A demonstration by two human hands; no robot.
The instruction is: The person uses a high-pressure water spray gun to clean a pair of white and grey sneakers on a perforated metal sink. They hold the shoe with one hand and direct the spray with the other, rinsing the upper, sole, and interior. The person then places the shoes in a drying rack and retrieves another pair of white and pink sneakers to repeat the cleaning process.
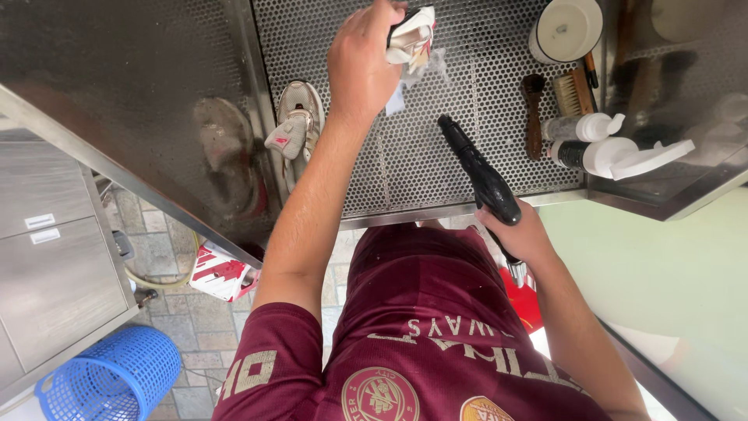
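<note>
At top centre, the left hand (360,58) grasps a white shoe (409,35) over the perforated tray (499,86). At centre right, the right hand (523,234) grips a black spray gun (479,171). Another shoe (296,125) lies centre left.

Red-white carton (222,271) on floor — two white cabinet labels (39,221).

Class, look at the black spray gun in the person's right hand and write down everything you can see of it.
The spray gun is black, glossy, plastic-looking, with a long narrow nozzle widening to a thicker body. The right hand grips its rear end, where a metal fitting shows below the hand. It is held in the air, tilted over the front edge of the perforated metal worktop, nozzle aimed toward the shoe in the left hand.
</note>
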